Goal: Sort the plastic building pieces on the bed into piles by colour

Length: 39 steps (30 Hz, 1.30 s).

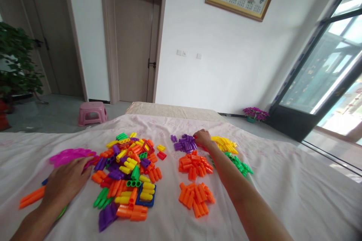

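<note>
My left hand (66, 180) is at the left edge of a mixed heap of plastic building blocks (124, 169), made of joined tubes in orange, yellow, green, purple and red. Its thumb and fingers close on a red plastic block (92, 161). A magenta scalloped tray (69, 156) lies just behind this hand. My right hand (204, 138) reaches far forward and down to red blocks (198, 143), which it partly covers; its fingertips are hidden. Beside it are purple blocks (185, 143) on the left and yellow blocks (225, 144) on the right.
Two groups of orange blocks (195, 164) lie nearer me, with green blocks (240, 163) right of my forearm. Orange tubes (32, 197) stick out beside my left wrist. A pale patterned cloth (164, 211) covers the surface. Beyond stands a pink stool (92, 113).
</note>
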Each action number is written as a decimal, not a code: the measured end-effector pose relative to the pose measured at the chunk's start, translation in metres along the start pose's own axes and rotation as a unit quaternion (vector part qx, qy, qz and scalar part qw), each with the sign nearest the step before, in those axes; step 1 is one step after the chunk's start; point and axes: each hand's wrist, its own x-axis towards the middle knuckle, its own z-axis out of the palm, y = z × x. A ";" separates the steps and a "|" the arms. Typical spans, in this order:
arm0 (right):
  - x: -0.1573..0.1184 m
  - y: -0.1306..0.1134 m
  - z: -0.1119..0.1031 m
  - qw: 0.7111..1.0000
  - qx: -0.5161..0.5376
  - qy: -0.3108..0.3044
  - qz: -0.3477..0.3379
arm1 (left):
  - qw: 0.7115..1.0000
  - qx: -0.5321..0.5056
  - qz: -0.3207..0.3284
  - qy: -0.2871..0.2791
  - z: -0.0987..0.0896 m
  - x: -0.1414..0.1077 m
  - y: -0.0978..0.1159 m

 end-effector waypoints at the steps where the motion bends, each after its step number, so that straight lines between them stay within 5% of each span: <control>1: -0.001 -0.001 0.001 1.000 -0.004 -0.004 -0.003 | 1.000 0.007 0.001 0.004 0.000 0.000 0.000; 11: -0.010 -0.018 -0.013 1.000 0.010 0.028 0.007 | 1.000 0.001 0.004 0.017 -0.010 -0.003 0.007; 15: -0.024 -0.062 -0.024 0.994 0.085 0.060 -0.041 | 1.000 -0.004 -0.003 0.017 -0.010 -0.004 0.008; 20: -0.050 -0.139 -0.021 0.982 0.113 0.010 -0.153 | 1.000 -0.011 -0.001 0.017 -0.012 -0.006 0.009; 27: -0.051 -0.202 0.000 0.988 0.054 -0.067 -0.126 | 1.000 -0.007 0.006 0.015 -0.011 -0.005 0.007; 33: -0.044 -0.188 0.001 0.988 0.097 -0.045 -0.108 | 1.000 0.010 0.000 0.003 -0.005 -0.001 0.001; 36: -0.042 -0.153 -0.006 0.982 0.168 -0.007 -0.089 | 1.000 0.019 0.005 -0.004 -0.004 -0.001 0.000; 39: -0.040 -0.094 -0.013 0.962 0.260 0.076 0.018 | 1.000 0.018 0.010 -0.002 0.001 0.000 -0.003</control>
